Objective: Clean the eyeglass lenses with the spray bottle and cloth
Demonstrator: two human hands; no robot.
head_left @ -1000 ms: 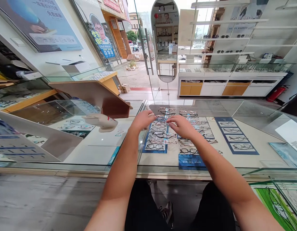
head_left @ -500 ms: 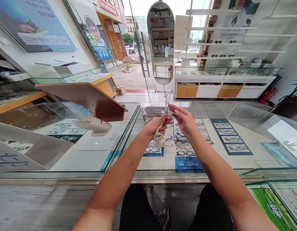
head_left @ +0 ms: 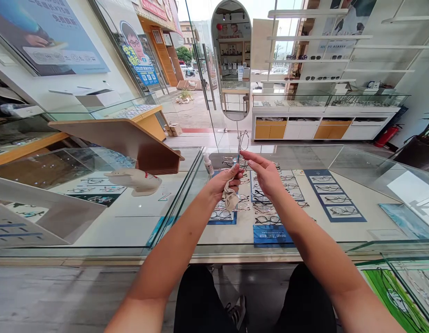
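Above the glass counter, my left hand (head_left: 225, 181) is closed round a pair of thin-framed glasses (head_left: 242, 141) held on end. A crumpled beige cloth (head_left: 230, 198) hangs from the same hand. My right hand (head_left: 264, 173) is just to the right, its fingertips brought together at the frame of the glasses. The exact contact of the fingertips is too small to make out. A small white spray bottle (head_left: 208, 164) stands to the left of the glasses.
Rows of glasses on a blue display card (head_left: 273, 235) lie under the hands, with another blue display strip (head_left: 334, 196) to the right. A brown tilted board (head_left: 120, 134) and a pale hand-shaped form (head_left: 136, 180) are at the left. An oval mirror (head_left: 232, 60) stands ahead.
My right hand has shifted slightly left, its fingers drawn closer together against the glasses. The glasses have turned a little in my left hand.
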